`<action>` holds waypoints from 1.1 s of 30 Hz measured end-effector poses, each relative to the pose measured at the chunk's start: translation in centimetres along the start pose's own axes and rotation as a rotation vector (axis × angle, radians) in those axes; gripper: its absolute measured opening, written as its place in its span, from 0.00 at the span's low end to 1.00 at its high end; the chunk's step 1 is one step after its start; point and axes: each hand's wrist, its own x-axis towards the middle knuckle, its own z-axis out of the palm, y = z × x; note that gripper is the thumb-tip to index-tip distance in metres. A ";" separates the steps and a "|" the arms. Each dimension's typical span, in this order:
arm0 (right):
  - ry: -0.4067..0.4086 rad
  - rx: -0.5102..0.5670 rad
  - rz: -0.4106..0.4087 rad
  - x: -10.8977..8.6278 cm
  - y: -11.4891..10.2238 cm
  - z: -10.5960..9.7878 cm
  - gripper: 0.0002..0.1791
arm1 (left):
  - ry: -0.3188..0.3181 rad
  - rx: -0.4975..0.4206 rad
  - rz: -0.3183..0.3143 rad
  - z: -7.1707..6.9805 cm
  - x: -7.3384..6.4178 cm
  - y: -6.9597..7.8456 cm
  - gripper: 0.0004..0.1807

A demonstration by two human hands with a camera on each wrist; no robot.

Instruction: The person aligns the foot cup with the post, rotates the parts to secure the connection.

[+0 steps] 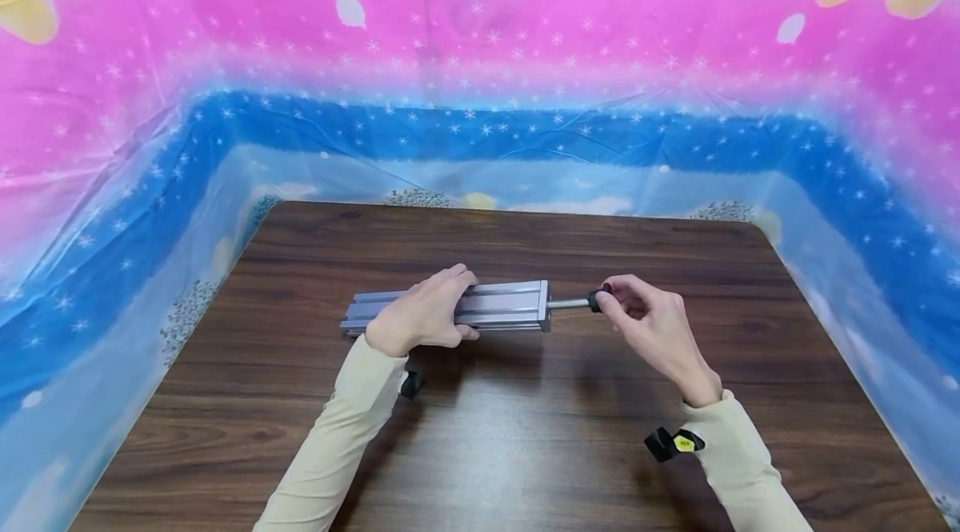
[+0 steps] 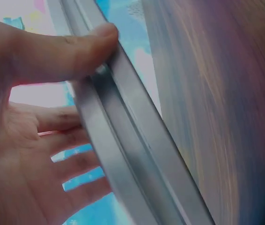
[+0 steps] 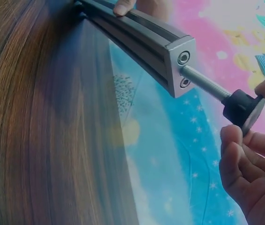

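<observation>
A slotted aluminium profile [image 1: 502, 307] lies crosswise above the brown tabletop in the head view. My left hand [image 1: 427, 307] grips it round the middle, thumb on the near side and fingers over the far side. From its right end plate [image 3: 183, 70], which bears two socket screws, sticks out a threaded rod [image 3: 207, 84] with a black levelling foot [image 3: 238, 108] on its tip. My right hand [image 1: 652, 323] pinches that foot between thumb and fingers. In the left wrist view the grooved side of the profile [image 2: 132, 136] runs past the thumb.
The dark wood-grain table [image 1: 487, 449] spreads beneath both arms. A pink and blue patterned cloth [image 1: 480, 82] hangs round its back and sides. Black straps or mounts [image 1: 662, 444] sit at the wrists.
</observation>
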 end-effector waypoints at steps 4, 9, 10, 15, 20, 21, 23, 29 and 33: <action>0.044 -0.006 0.002 0.0 -0.1 0.1 0.08 | 0.002 -0.034 0.027 0.0 0.5 0.4 0.33; 0.054 0.018 -0.002 -0.2 -0.1 0.3 0.08 | -0.003 -0.081 0.033 0.0 0.5 0.3 0.34; 0.050 0.026 -0.001 -0.2 -0.1 0.3 0.09 | -0.004 -0.080 0.032 0.1 0.5 0.3 0.34; 0.055 0.057 -0.002 -0.5 -0.1 0.4 0.08 | 0.009 -0.041 0.060 0.2 0.9 0.6 0.31; 0.086 0.046 -0.007 -0.4 -1.0 0.1 0.07 | 0.017 -0.042 0.090 0.1 1.5 1.6 0.31; 0.089 0.048 -0.003 -0.4 -1.1 0.1 0.07 | 0.018 -0.048 0.099 0.1 1.7 1.8 0.31; 0.092 0.055 -0.004 -0.4 -1.1 0.1 0.08 | 0.022 -0.063 0.123 0.1 2.0 2.2 0.32; 0.074 0.067 -0.045 -0.6 -0.1 0.2 0.09 | 0.023 -0.083 0.170 0.2 2.6 2.8 0.30; 0.055 0.012 -0.103 -0.6 0.2 0.1 0.07 | 0.033 -0.090 0.177 0.2 2.6 2.8 0.29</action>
